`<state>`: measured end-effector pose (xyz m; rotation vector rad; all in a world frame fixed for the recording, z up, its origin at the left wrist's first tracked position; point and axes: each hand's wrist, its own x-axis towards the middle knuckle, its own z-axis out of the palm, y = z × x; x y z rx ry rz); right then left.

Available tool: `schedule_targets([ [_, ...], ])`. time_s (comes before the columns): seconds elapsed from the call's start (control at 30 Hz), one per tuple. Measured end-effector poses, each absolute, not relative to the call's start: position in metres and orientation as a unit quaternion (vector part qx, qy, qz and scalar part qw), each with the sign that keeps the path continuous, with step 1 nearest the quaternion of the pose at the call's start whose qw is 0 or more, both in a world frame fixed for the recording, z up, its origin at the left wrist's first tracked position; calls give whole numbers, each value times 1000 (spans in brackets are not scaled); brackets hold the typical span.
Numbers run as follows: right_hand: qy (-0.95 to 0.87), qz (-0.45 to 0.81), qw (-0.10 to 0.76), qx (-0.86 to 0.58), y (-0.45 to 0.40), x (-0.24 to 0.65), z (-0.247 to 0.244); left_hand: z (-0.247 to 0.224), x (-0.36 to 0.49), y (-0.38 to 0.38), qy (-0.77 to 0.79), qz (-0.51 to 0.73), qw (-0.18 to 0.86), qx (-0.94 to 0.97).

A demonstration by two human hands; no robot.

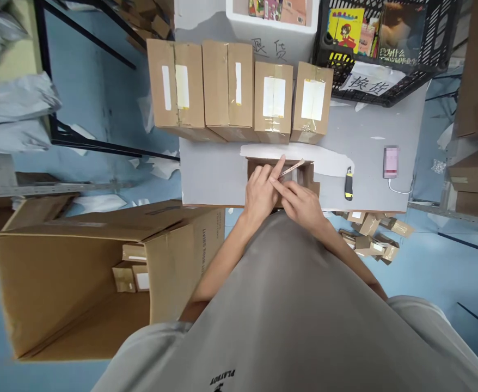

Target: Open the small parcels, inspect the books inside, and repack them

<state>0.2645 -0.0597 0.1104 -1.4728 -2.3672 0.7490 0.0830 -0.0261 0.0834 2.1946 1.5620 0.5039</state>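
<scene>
My left hand (261, 190) and my right hand (303, 206) meet over a small open cardboard box (255, 162) near the table's front edge. A thin pale strip with print on it (293, 167) sticks out to the upper right from where the fingers meet. My left fingers are mostly curled, with one pointing forward. The right index finger reaches across to the left hand, and its other fingers are bent. Both hands seem to pinch the strip, though the contact is partly hidden. My hands cover much of the box's inside.
Several taped cartons (228, 87) stand in a row behind. A black crate (390, 92) and a white bin (271, 30) hold books. A yellow-black utility knife (348, 184) and a charging phone (391, 162) lie right. A big open carton (75, 294) stands lower left.
</scene>
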Motion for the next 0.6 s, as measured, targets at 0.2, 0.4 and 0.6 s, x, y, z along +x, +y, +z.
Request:
schedule_targets([
  [0.2,-812,246,104,-518,-57,265,113,84,83,-30,567,214,227,763],
  [0.4,-825,243,110,-499,-65,263,113,86,83,-34,578,222,217,755],
  [0.6,-815,242,130,-509,-64,264,114,86,81,-38,564,215,214,768],
])
